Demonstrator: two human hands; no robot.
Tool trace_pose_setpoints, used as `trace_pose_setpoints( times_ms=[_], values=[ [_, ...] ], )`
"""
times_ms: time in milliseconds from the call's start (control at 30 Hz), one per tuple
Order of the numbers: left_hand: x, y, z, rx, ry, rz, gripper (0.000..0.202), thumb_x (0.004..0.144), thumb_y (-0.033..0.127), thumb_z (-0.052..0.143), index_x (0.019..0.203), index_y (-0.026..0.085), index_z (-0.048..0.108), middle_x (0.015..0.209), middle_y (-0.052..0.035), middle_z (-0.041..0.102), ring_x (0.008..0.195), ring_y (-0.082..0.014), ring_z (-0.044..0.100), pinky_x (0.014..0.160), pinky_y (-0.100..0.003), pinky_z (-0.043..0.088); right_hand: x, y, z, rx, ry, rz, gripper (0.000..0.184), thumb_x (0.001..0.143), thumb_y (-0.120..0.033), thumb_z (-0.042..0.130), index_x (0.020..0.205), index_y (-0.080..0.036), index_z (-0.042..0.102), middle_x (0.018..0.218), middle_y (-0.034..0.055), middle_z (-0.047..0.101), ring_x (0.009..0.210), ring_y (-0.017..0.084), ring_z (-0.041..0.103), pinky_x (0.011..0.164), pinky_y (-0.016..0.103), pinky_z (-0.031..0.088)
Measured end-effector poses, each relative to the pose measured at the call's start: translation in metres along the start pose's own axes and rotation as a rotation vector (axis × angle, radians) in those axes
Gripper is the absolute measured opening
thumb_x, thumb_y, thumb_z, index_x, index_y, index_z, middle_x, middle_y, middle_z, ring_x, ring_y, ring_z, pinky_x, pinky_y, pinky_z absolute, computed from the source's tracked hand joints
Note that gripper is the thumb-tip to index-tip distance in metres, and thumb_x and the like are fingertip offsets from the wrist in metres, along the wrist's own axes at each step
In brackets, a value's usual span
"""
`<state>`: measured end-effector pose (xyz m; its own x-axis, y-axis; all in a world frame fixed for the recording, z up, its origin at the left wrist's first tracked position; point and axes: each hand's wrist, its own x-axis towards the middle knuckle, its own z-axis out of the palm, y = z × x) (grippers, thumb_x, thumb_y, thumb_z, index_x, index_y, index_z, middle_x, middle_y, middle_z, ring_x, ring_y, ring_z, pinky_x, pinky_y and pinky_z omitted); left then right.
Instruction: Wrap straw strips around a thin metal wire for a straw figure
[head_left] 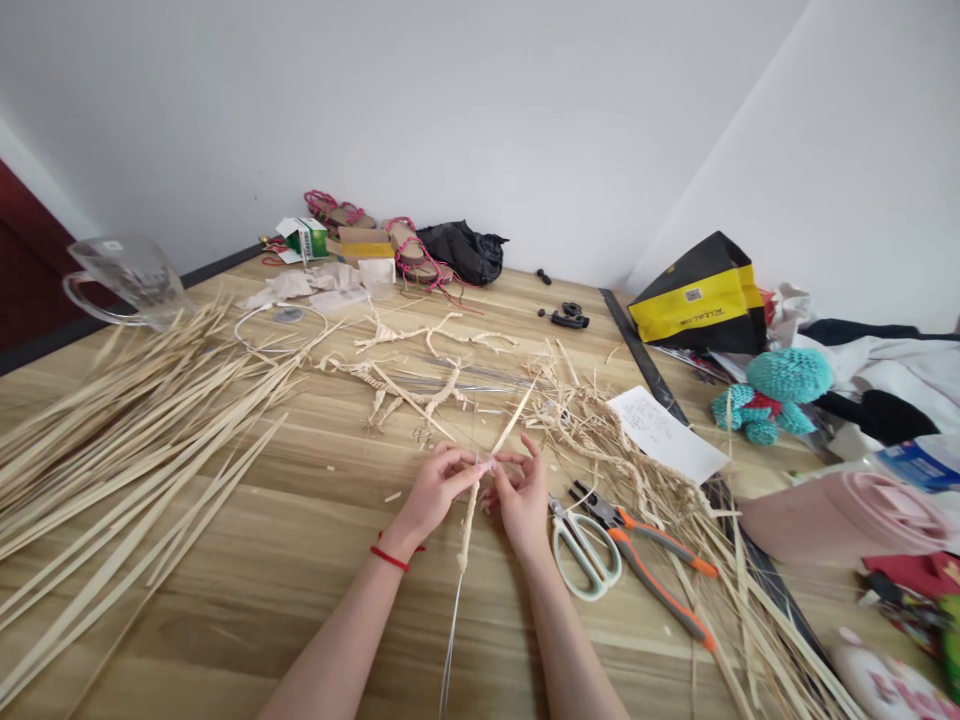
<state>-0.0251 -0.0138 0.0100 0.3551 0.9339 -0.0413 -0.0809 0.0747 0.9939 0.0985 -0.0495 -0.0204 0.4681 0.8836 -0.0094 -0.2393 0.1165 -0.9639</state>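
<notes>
- Pinching firmly, left hand and right hand grasp a twisted straw strand above the wood-grain tabletop
- Thin wire trails from its lower end
- Pale-handled scissors and orange-handled pliers lie just beside the right hand
- Flat, ribbon-like straw strips lie heaped far left

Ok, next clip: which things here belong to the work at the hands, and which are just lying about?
Things: left hand and right hand pinching a straw-wrapped wire; straw strips; scissors; pliers.

Rest: glass mug; crocheted toy; yellow-and-black bag; pink-strapped sandals.
</notes>
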Motion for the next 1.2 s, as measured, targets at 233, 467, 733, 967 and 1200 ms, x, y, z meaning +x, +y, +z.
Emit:
trace_pose_setpoints(
  times_ms=[233, 467, 733, 967, 1200],
  values=[
    [-0.002, -0.001, 0.001, -0.053, -0.063, -0.013, 0.018, 0.073, 0.034, 0.061, 0.070, 0.016, 0.059, 0.070, 0.0004, 0.055, 0.060, -0.0116, 0.047, 0.054, -0.022, 0.037, -0.006, -0.008, 0.002, -0.001, -0.337, 0.208, 0.043, 0.081, -0.054, 0.050, 0.059, -0.017, 0.056, 0.045, 0.0007, 0.058, 0.035, 0.013, 0.053, 0.034, 0.023, 0.044],
    [-0.001, -0.006, 0.000, -0.090, -0.021, -0.108, 0.027, 0.070, 0.039, 0.065, 0.087, 0.018, 0.062, 0.064, 0.0028, 0.056, 0.045, -0.0076, 0.039, 0.042, -0.021, 0.027, -0.009, -0.014, 0.002, 0.018, -0.523, 0.304, 0.029, 0.072, -0.042, 0.067, 0.074, -0.013, 0.067, 0.059, 0.0038, 0.067, 0.047, 0.014, 0.061, 0.046, 0.024, 0.051],
    [0.005, -0.009, -0.011, 0.040, 0.115, 0.124, 0.023, 0.076, 0.038, 0.058, 0.072, 0.019, 0.070, 0.078, -0.0040, 0.060, 0.082, -0.0188, 0.053, 0.076, -0.027, 0.039, -0.007, -0.014, 0.001, 0.145, -0.538, 0.348, 0.025, 0.066, -0.036, 0.073, 0.076, -0.015, 0.065, 0.058, 0.0021, 0.067, 0.051, 0.015, 0.063, 0.052, 0.025, 0.050],
    [0.006, -0.005, -0.029, 0.195, 0.151, 0.146, 0.027, 0.074, 0.034, 0.061, 0.052, 0.019, 0.056, 0.062, 0.0014, 0.045, 0.068, -0.0156, 0.043, 0.071, -0.027, 0.034, -0.006, -0.015, 0.001, 0.164, -0.547, 0.339, 0.028, 0.067, -0.034, 0.072, 0.085, -0.015, 0.061, 0.057, 0.0019, 0.067, 0.050, 0.015, 0.063, 0.051, 0.025, 0.049],
    [0.004, -0.002, -0.029, 0.180, 0.165, 0.198, 0.027, 0.071, 0.032, 0.064, 0.049, 0.017, 0.057, 0.088, -0.0031, 0.049, 0.092, -0.0194, 0.047, 0.087, -0.028, 0.033, -0.009, -0.018, 0.005, 0.180, -0.495, 0.269, 0.040, 0.065, -0.030, 0.074, 0.099, -0.019, 0.056, 0.050, -0.0051, 0.061, 0.045, 0.015, 0.060, 0.049, 0.025, 0.048]
  ],
)
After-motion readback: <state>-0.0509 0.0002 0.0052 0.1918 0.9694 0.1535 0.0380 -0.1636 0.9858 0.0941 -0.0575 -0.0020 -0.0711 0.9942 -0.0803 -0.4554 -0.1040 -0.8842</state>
